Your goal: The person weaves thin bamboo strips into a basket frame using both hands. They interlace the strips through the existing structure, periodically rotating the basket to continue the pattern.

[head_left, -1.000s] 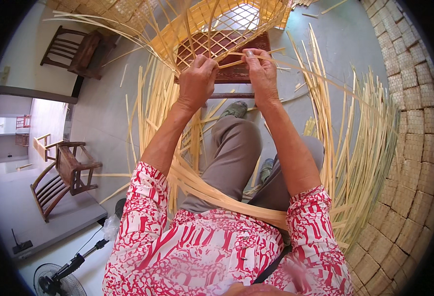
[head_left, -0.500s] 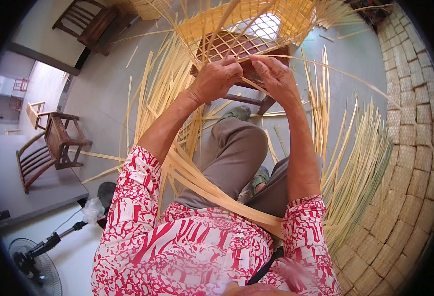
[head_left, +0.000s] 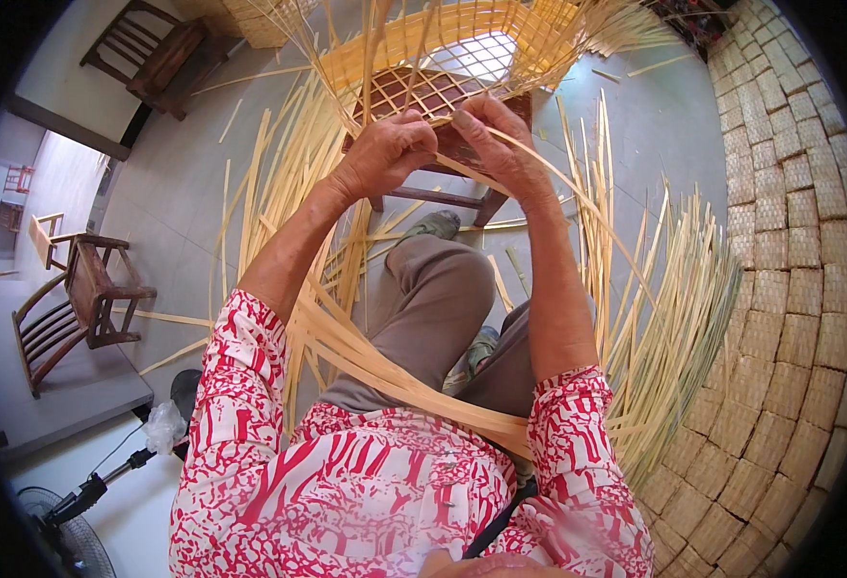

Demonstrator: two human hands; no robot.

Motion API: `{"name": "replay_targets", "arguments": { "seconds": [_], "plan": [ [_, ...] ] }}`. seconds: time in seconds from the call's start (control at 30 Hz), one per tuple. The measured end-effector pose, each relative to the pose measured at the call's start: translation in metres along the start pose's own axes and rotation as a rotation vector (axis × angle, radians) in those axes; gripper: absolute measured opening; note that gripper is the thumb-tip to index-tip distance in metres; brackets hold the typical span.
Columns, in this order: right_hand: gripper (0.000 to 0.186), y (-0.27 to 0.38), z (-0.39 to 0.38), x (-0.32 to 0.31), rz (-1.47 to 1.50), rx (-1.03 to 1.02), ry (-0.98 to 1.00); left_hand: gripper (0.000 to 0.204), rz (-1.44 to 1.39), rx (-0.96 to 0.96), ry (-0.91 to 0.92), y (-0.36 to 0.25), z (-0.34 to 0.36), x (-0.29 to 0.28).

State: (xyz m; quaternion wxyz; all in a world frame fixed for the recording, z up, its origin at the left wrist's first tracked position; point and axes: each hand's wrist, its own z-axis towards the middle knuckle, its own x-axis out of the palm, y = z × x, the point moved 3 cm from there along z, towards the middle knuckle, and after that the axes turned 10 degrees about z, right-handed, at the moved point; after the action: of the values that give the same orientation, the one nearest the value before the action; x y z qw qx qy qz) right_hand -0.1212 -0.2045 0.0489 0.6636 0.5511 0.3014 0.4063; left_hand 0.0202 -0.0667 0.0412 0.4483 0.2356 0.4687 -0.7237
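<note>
- The bank of woven tan pieces [head_left: 790,328] spans two to five o'clock, with a bundle of loose strips [head_left: 679,318] just inside it toward four.
- The latticework [head_left: 351,60], partly woven, is at twelve o'clock over a dark wooden stool [head_left: 490,206], its near edge between the hands.
- The left hand [head_left: 390,149], just left of twelve, is clenched with its fingertips at that edge; exactly what it pinches is hidden.
- The right hand [head_left: 505,144], toward one o'clock, grasps a pale strip [head_left: 568,178] between thumb and fingers, the tail curving off toward four.
- The step in hand looks like working this strip along the edge; the next move seems to call for a steady left hold and a fine right-hand pinch.
- No brand, label or writing is readable.
</note>
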Motion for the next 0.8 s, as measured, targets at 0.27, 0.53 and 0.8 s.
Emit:
{"name": "replay_targets", "arguments": {
  "seconds": [0.27, 0.53, 0.8],
  "plan": [
    [0.046, 0.01, -0.012, -0.044, 0.091, 0.116, 0.175, 0.006, -0.119, 0.024, 0.111, -0.001, 0.002, -0.002],
    [0.042, -0.016, -0.005, -0.057, 0.425, 0.141, 0.263, 0.007, -0.329, -0.085, 0.244, 0.009, -0.002, -0.004],
    [0.058, -0.036, -0.009, -0.071, 0.594, 0.274, 0.355, 0.008, -0.568, -0.265, 0.1, 0.01, -0.004, -0.005]
  ]
}}
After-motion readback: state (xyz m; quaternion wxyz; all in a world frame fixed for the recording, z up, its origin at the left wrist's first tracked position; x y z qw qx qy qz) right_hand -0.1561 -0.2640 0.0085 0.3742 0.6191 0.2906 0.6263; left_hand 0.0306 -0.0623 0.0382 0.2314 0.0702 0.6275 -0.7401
